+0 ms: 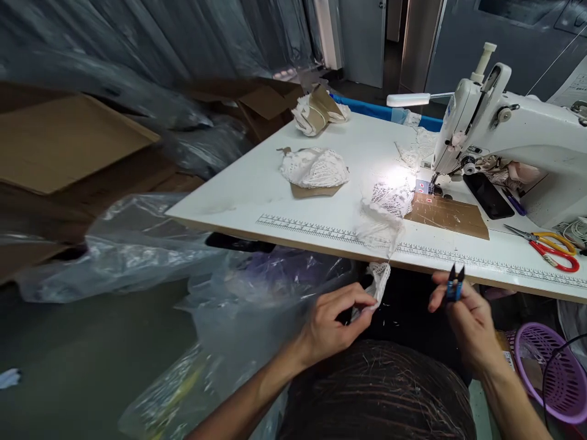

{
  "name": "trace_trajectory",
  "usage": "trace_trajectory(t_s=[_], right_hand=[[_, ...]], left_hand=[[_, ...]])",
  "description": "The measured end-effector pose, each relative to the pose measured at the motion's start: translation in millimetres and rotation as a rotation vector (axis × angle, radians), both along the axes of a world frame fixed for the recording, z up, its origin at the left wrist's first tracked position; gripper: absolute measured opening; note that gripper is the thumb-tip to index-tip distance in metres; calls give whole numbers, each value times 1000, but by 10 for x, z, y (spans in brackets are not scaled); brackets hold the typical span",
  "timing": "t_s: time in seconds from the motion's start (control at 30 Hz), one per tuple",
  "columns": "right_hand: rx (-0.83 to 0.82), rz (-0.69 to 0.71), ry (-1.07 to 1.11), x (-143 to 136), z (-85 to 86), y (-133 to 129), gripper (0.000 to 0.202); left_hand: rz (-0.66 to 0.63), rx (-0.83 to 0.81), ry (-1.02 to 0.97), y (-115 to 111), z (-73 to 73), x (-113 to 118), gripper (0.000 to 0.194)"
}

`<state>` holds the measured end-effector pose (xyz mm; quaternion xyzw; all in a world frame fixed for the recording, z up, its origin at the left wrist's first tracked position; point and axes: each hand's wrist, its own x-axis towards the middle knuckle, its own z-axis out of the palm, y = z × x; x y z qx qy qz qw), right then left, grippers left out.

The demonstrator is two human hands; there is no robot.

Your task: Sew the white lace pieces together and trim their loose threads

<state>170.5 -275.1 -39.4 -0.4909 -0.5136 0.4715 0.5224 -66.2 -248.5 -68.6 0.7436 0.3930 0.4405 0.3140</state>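
Observation:
My left hand (342,318) pinches a strip of white lace (380,281) just below the table's front edge. The lace runs up over the edge to a lace piece (387,211) lying on the tabletop, lit by the lamp of the sewing machine (463,122). To the right, my right hand (465,318) is closed around small blue thread snips (454,284), whose dark blades point up and stand apart. The snips do not touch the lace.
On the white table (229,189) are a lace pile (314,168), a banded bundle (316,113), brown card (447,215), a phone (488,195) and orange-red scissors (553,247). Cardboard boxes (68,140) and plastic sheeting stand left; a purple basket (550,373) is lower right.

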Motion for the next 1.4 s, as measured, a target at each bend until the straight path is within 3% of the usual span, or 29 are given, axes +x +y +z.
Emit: trace_trajectory(t_s=[0.07, 0.13, 0.2, 0.27, 0.33, 0.47, 0.5, 0.6, 0.67, 0.77, 0.9, 1.17, 1.4], right_hand=[[-103, 106, 166, -200, -158, -52, 9], [-199, 216, 232, -360, -261, -59, 15], [-234, 251, 144, -470, -299, -55, 24], [-213, 202, -1, -526, -296, -61, 30], [-154, 154, -100, -529, -281, -85, 30], [2, 233, -184, -468, -263, -167, 27], [31, 270, -197, -458, -261, -186, 25], [77, 350, -238, -445, -264, -217, 21], [73, 362, -257, -434, -267, -206, 21], [31, 315, -264, -397, -265, -151, 28], [17, 284, -261, -378, -272, -60, 43], [-74, 374, -374, -547, -379, 44, 61], [-15, 375, -416, -642, -387, 164, 52]], left_hand=[[-129, 84, 108, -111, 65, -108, 12], [-216, 130, 208, -209, 97, -132, 16], [-274, 150, 277, -271, 85, -89, 19], [-314, 150, 280, -275, 37, -27, 17], [-280, 111, 201, -213, -25, 11, 11], [-97, -124, -27, 18, -109, 8, 34], [-137, -205, -74, 66, -119, 9, 41], [-416, -457, -204, 124, -144, 34, 57], [-467, -599, -290, 98, -155, 47, 54], [-281, -747, -359, 27, -138, 21, 46], [-78, -853, -280, -28, -51, -72, 46], [-60, -786, -218, -30, 22, -144, 39], [-56, -730, -143, -6, 22, -137, 39]])
